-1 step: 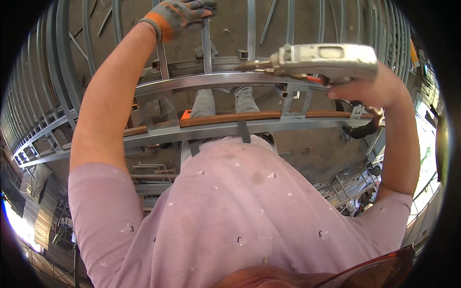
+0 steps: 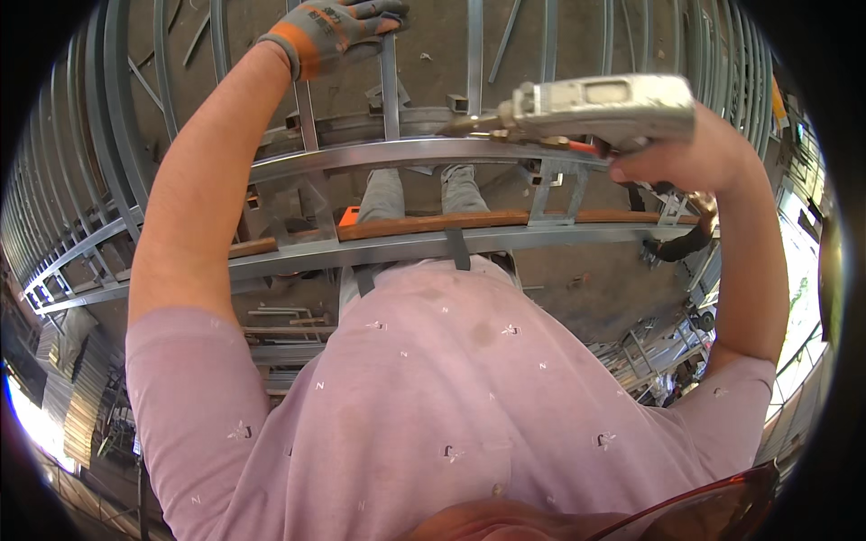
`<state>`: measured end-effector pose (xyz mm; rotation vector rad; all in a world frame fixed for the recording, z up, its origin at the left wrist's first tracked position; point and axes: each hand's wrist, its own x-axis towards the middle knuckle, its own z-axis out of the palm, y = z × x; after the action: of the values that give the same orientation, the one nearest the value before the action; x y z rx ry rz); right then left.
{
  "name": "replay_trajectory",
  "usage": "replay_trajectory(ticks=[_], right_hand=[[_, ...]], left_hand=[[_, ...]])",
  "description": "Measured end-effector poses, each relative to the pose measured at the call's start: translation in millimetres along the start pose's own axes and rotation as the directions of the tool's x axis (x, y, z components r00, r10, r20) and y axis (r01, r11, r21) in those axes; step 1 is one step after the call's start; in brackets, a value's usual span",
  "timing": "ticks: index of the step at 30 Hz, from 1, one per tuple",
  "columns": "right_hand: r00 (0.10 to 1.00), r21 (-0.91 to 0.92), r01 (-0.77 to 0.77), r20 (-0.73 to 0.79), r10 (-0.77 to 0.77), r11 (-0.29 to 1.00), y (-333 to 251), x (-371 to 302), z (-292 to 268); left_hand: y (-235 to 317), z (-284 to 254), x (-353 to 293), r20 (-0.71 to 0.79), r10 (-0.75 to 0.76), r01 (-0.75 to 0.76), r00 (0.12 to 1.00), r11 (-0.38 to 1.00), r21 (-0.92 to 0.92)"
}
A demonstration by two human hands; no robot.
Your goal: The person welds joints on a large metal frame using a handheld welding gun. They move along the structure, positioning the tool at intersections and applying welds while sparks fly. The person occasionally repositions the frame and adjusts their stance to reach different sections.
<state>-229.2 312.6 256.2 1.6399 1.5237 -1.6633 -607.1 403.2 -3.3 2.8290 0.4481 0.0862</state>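
Dusty brown floor showed between rows of metal bars, and a shiny metal rail crossed the upper middle of the view. At upper right, my bare right hand was wrapped around the rear of a pale, scuffed handheld tool, its pointed nose aimed left, just above the rail. I judged it heavy, rigid and front-weighted, best held by the rear grip, well behind the nose; its worn casing looked tough, perhaps a little slick. My gloved left hand, at upper left, stretched its fingers over an upright bar; I could not tell whether they gripped it. Dark lettering marked the glove's back, small motifs dotted my pink shirt, and I made out no label on the tool.
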Motion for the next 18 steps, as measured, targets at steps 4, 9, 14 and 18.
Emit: replay_trajectory(ticks=[4,9,14,18], right_hand=[[0.998,-0.079,0.067,0.018,-0.066,0.995,3,62,12],[0.985,-0.175,-0.026,0.165,0.055,0.984,-4,117,24],[0.983,-0.150,0.041,0.184,-0.013,0.988,6,139,30],[0.966,-0.188,-0.036,0.246,0.082,0.982,-3,147,26]], left_hand=[[-5,0,0,-0.013,0.025,-0.026,1.000,0.997,-0.073],[-5,-3,-1,-0.046,0.027,-0.033,0.999,0.993,-0.114],[-6,-5,-3,-0.051,0.028,-0.033,0.998,0.994,-0.108],[-4,-7,-2,-0.061,0.014,-0.023,0.998,0.989,-0.148]])
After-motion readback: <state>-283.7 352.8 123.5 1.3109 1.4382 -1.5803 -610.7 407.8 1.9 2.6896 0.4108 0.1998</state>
